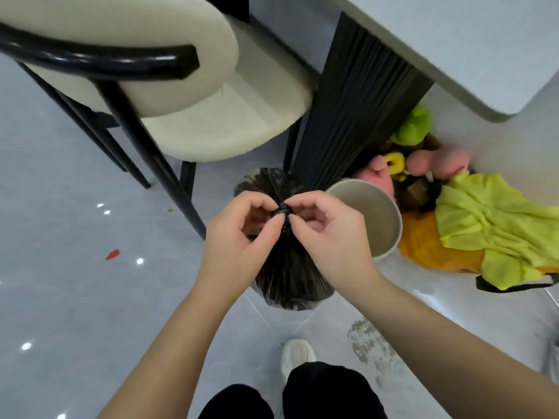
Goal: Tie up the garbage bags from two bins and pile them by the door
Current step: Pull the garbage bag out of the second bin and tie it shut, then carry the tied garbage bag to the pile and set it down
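Two hands, my left [239,228] and right [326,225], pinch the knot [282,213] atop the black bag [287,276] directly beneath them. Tying looks under way; next, I judge, cinch it tight, then lift.

Both arms [423,322] are seen bare, no sleeves. Black trousers [329,391] are worn, and a white shoe [298,355] with laces.
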A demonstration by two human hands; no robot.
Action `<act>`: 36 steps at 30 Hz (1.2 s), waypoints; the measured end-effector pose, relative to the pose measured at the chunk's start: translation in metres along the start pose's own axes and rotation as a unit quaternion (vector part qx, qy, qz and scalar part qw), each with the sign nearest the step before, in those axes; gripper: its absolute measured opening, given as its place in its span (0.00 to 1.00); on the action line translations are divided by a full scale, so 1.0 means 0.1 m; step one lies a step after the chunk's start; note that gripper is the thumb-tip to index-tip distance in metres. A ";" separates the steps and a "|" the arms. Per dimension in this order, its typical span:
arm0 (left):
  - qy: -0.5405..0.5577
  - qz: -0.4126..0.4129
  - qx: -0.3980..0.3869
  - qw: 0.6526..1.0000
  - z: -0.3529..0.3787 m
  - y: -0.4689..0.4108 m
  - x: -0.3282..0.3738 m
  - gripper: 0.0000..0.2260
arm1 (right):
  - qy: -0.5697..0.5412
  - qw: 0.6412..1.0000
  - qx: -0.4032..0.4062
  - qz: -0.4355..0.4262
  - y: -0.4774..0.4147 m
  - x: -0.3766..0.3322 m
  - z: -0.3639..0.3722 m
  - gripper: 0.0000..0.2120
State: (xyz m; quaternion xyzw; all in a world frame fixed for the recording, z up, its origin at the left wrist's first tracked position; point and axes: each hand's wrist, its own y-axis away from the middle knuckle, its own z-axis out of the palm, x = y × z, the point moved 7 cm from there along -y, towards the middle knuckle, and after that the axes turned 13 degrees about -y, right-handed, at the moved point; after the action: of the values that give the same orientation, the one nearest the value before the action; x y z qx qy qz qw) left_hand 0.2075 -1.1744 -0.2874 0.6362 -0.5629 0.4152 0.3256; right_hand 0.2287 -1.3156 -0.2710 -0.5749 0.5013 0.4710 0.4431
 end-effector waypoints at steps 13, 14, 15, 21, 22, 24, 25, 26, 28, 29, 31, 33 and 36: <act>-0.071 -0.140 -0.177 0.972 -0.72 -0.33 1.50 0.10 | 0.015 0.992 -0.097 0.073 -0.12 -1.65 -0.20 0.16; -0.085 -0.145 -0.186 0.968 -0.75 -0.34 1.57 0.10 | 0.025 0.990 -0.113 0.075 -0.13 -1.74 -0.20 0.16; -0.098 -0.148 -0.195 0.965 -0.78 -0.36 1.63 0.10 | 0.049 0.987 -0.133 0.074 -0.15 -1.81 -0.19 0.16; -0.140 -0.139 -0.215 0.957 -0.92 -0.47 2.02 0.11 | 0.298 0.936 -0.183 0.025 -0.32 -2.06 -0.20 0.08; -0.150 -0.133 -0.214 0.956 -0.94 -0.50 2.07 0.10 | 0.307 0.935 -0.179 0.007 -0.36 -2.11 -0.19 0.06; -0.165 -0.127 -0.205 0.956 -1.02 -0.56 2.15 0.09 | 0.310 0.933 -0.180 -0.012 -0.42 -2.16 -0.17 0.06; -0.169 -0.127 -0.204 0.956 -1.06 -0.60 2.17 0.09 | 0.310 0.933 -0.183 -0.017 -0.46 -2.17 -0.17 0.06; -0.173 -0.128 -0.205 0.955 -1.09 -0.63 2.18 0.08 | 0.310 0.932 -0.187 -0.025 -0.50 -2.18 -0.17 0.05; -0.182 -0.126 -0.217 0.951 -1.12 -0.69 2.18 0.08 | 0.303 0.932 -0.195 -0.039 -0.57 -2.21 -0.15 0.04; -0.189 -0.123 -0.225 0.948 -1.12 -0.71 2.18 0.08 | 0.298 0.932 -0.200 -0.044 -0.61 -2.23 -0.15 0.03; -0.208 -0.111 -0.238 0.942 -1.10 -0.75 2.20 0.07 | 0.293 0.932 -0.209 -0.046 -0.67 -2.24 -0.13 0.03; -0.232 -0.089 -0.238 0.939 -1.08 -0.78 2.22 0.05 | 0.295 0.929 -0.221 -0.039 -0.71 -2.22 -0.13 0.03; -0.269 -0.064 -0.241 0.930 -1.05 -0.80 2.26 0.04 | 0.300 0.923 -0.239 -0.039 -0.70 -2.20 -0.12 0.02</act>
State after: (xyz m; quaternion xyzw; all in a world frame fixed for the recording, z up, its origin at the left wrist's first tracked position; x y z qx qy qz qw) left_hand 0.2741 -1.1700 -0.0346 0.6615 -0.6704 0.0583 0.3312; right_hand 0.2877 -1.2850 -0.0498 -0.7974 0.4604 0.3641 0.1397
